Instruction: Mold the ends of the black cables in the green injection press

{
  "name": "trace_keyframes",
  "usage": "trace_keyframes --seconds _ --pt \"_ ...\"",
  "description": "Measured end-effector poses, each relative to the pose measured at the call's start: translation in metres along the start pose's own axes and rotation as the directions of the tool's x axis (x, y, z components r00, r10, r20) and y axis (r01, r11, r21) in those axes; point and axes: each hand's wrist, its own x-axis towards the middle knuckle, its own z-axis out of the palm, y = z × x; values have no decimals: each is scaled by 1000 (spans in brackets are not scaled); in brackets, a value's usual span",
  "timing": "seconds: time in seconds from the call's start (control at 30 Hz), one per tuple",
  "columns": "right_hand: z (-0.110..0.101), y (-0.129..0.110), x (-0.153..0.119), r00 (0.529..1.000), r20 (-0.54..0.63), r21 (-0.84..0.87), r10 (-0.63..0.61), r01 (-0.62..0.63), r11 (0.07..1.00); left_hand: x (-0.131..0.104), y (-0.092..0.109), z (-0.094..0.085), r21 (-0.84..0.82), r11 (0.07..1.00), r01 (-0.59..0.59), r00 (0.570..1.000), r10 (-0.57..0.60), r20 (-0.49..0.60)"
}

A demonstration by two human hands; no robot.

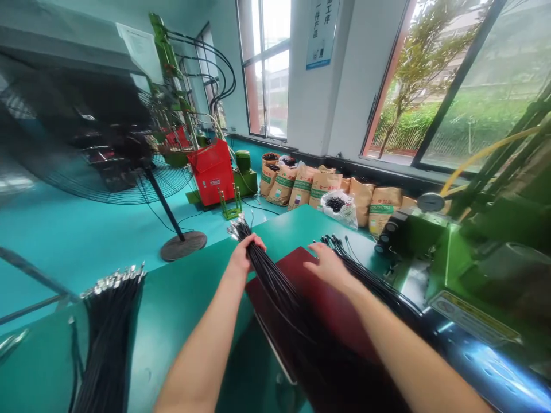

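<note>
My left hand [244,253] is wrapped round a bundle of black cables [278,282] near its end with silvery metal tips. The bundle slants down toward me across a dark red board [297,261], and its near end is blurred and dark. My right hand [330,265] hovers over the board's right side with thumb and fingers apart, holding nothing. Just beyond it lies a second bunch of black cables [365,276], partly covered by my hand and forearm. A third, larger cable bundle [111,324] with metal tips rests at the left.
The green tabletop [172,304] carries the bundles. A green machine [469,258] with a gauge stands close on the right. At the left is a large floor fan [167,201]. Paper sacks [301,186] line the wall beyond, near a red machine cabinet [213,175].
</note>
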Motion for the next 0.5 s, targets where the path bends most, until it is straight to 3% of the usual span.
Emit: trace_keyframes --seconds 0.07,0.13,0.23,0.37,0.5 --pt "-15 44 -12 977 -11 -181 213 -212 961 -13 7 3 -16 1000 -24 1000 24 11" --pt "-19 82 -25 921 -9 -313 389 -372 874 -27 11 3 -31 998 -59 998 60 7" --pt "-12 114 -40 862 29 -402 506 -453 796 -53 14 -2 -67 990 -126 992 127 0" --pt "-8 116 -41 867 85 -405 492 -421 812 -99 16 -10 -160 967 -198 974 212 79" --pt "-27 93 -31 893 129 -315 431 -375 872 -158 12 1 -234 949 -210 933 266 242"
